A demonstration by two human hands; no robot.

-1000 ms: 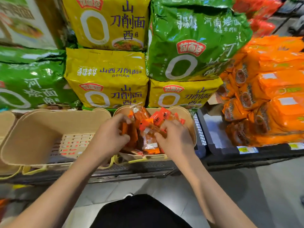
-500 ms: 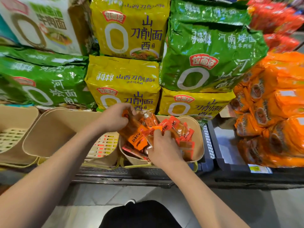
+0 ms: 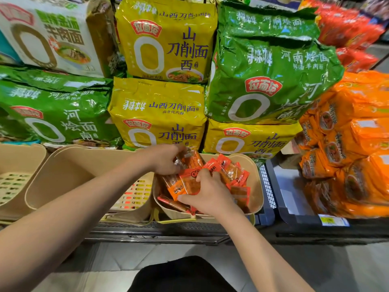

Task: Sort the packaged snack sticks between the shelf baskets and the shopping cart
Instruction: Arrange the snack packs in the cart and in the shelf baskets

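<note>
Orange-red snack stick packs (image 3: 229, 175) sit heaped in the right-hand beige basket (image 3: 255, 199) on the shelf edge. Both forearms reach in from near-left and near-centre, converging over that basket. Left hand (image 3: 163, 162) is at the far-left rim, knuckles up, fingers curled round a clear-wrapped bundle of sticks (image 3: 192, 159) at the top of the heap. Right hand (image 3: 208, 193) is palm-down on the near side of the heap, fingers curled, thumb and fingertips pinching an orange pack (image 3: 182, 185). Middle basket (image 3: 63, 175), just left and touching the full one, holds no packs; a third basket (image 3: 19, 165) is at far left. Yellow noodle bags (image 3: 160, 110) and green noodle bags (image 3: 267, 81) are stacked behind the baskets. Orange packets (image 3: 353, 144) are piled to the right.
</note>
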